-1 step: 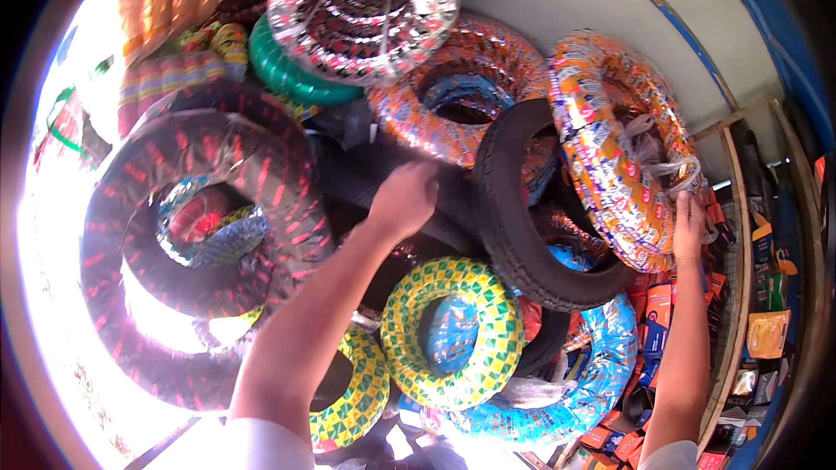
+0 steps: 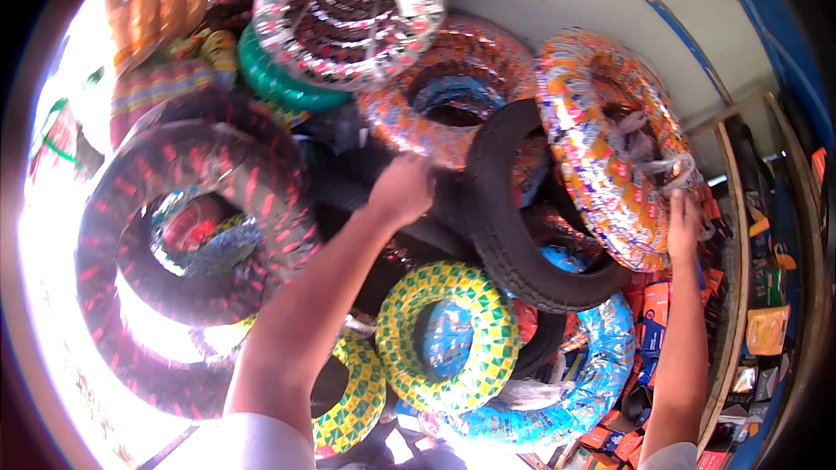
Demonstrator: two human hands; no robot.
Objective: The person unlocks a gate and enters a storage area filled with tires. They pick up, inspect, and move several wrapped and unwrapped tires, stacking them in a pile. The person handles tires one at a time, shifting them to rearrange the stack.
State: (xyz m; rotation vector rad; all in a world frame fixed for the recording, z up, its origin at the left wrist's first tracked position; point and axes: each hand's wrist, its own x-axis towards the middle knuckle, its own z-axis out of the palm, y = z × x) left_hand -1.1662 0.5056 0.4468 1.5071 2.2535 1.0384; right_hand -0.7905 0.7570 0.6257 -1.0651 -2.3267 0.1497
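- Movement: since the earlier frame, our left hand (image 2: 403,187) has shifted slightly upward; the surroundings sit a little further left in our view. Our right hand (image 2: 684,218) keeps its place at the orange-wrapped tyre (image 2: 592,165).
- Orange-wrapped tyre: stands tilted, directly beyond our right hand and well to the right of our left hand.
- Right hand: fingers extended against the tyre's lower right edge, next to a twist of clear plastic (image 2: 672,171). We cannot tell whether they grip.
- Left hand: curled into a fist over a dark tyre (image 2: 448,206). We cannot tell whether it grips anything.
- Between the hands: a bare black tyre (image 2: 498,226) leans beside the orange-wrapped tyre.
- Below the hands: a yellow-and-green wrapped tyre (image 2: 495,339) overlaps a blue-wrapped tyre (image 2: 610,357).
- Beyond the left hand: a second orange-wrapped tyre (image 2: 396,122), a silver-and-red wrapped tyre (image 2: 283,26) and a green ring (image 2: 287,87).
- Left of the left forearm: black-and-red wrapped tyres (image 2: 261,183).
- Far right: a wooden rack (image 2: 738,235) holding small packets (image 2: 766,331).
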